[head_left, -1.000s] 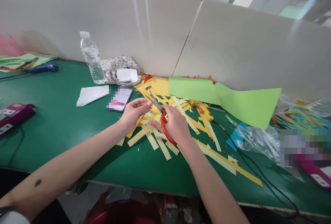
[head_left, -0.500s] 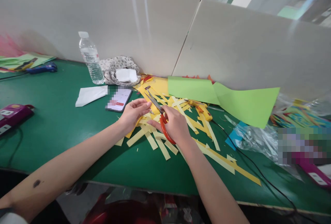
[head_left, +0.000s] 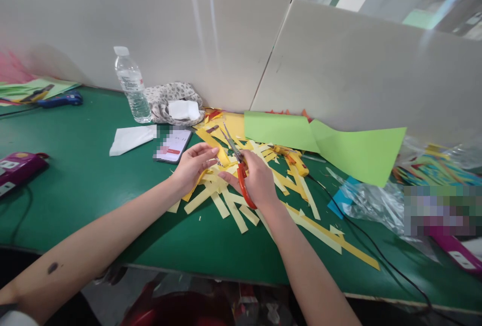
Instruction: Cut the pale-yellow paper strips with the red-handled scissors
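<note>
My right hand (head_left: 259,178) is closed around the red-handled scissors (head_left: 244,185), whose metal blades point up and away, slightly parted. To its left, my left hand (head_left: 194,168) is closed, thumb and fingers pinching a yellow paper strip (head_left: 193,190) that shows below the palm. Fingers partly hide where it is gripped. Another yellow length (head_left: 215,142) lies just beyond the fingertips, close to the blades. Beneath both hands spreads a loose pile of pale and deep yellow paper strips (head_left: 220,200).
A phone (head_left: 175,144), white tissue (head_left: 131,138), water bottle (head_left: 133,87) and spotted cloth pouch (head_left: 173,96) are on the left. Green sheets (head_left: 280,127) lean at the back. On the right are a yellow glue gun (head_left: 299,164) with its black cord, and clear plastic (head_left: 376,205).
The scissors have moved a little right, away from the left fingertips, and their blades now point more upward. The left hand stays nearly in place.
</note>
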A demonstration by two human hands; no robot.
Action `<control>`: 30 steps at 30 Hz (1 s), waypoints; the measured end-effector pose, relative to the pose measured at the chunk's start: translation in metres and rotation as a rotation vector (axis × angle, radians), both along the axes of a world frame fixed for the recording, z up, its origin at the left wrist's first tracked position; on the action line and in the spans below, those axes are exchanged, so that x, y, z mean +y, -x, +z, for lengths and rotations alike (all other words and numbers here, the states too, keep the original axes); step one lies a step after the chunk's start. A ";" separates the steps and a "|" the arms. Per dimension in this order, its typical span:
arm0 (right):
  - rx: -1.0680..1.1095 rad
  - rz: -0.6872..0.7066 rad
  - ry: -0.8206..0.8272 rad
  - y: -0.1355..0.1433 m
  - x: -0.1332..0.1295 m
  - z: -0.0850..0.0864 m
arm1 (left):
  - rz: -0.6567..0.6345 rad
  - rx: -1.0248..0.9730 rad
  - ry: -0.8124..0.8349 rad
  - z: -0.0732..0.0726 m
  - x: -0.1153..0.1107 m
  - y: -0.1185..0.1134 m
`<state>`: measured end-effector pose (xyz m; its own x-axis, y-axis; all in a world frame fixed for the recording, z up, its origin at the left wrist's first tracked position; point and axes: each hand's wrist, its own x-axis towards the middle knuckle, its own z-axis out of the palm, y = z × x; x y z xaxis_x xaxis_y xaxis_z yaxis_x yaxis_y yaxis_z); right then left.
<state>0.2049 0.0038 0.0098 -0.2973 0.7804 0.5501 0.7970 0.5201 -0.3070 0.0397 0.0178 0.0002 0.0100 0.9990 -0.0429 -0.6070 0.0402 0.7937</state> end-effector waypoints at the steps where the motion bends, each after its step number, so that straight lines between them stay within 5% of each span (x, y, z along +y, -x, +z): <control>1: -0.017 0.003 -0.012 -0.001 0.001 0.000 | 0.010 0.000 -0.003 0.000 0.000 0.000; 17: -0.139 0.061 0.077 0.001 -0.001 -0.003 | 0.081 0.118 -0.087 -0.005 0.001 0.000; 30: -0.144 0.016 0.028 0.004 -0.002 0.000 | -0.027 -0.034 0.026 -0.007 0.003 0.001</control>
